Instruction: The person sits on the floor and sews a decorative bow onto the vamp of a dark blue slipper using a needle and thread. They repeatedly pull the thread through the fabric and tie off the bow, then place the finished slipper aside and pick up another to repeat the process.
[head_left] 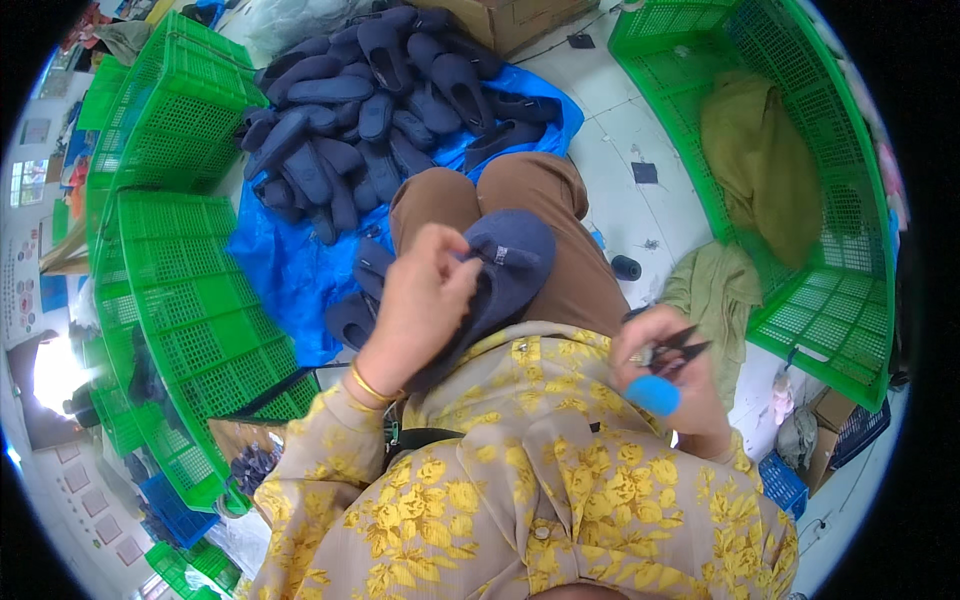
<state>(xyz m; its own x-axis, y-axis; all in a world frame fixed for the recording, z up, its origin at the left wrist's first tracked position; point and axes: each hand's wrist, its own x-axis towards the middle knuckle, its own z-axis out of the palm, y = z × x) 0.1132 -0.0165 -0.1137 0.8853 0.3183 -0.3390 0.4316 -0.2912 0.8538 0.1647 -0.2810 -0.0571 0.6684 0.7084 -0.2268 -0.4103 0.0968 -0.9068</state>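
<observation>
Green plastic crates (200, 235) are lining the left side of the white-tiled floor (610, 130), and another green crate (845, 290) is standing on the right with an olive cloth (755, 165) hanging inside it. On the far side, a heap of dark blue slippers (375, 115) is lying on a bright blue sheet (285, 290), with a cardboard box (525, 20) standing just beyond.

Nearer, the person is sitting in brown trousers (555, 285) and a yellow-flowered shirt (430, 510). One navy slipper (520, 235) is resting on the lap, showing a small pale label. The left hand (425, 295) is bending over its left side, thumb and fingertips coming together at the slipper's opening; I cannot tell what is being pinched between them. Two loose slippers (352, 318) are lying just left of that hand.

To the right, the right hand (670, 365) is gripping dark-bladed snips (682, 350), well apart from the slipper, with a bright blue rounded piece (653, 396) showing against the fingers. Beyond it, a black thread spool (626, 267) is standing on the floor, near a pale green cloth (715, 285).
</observation>
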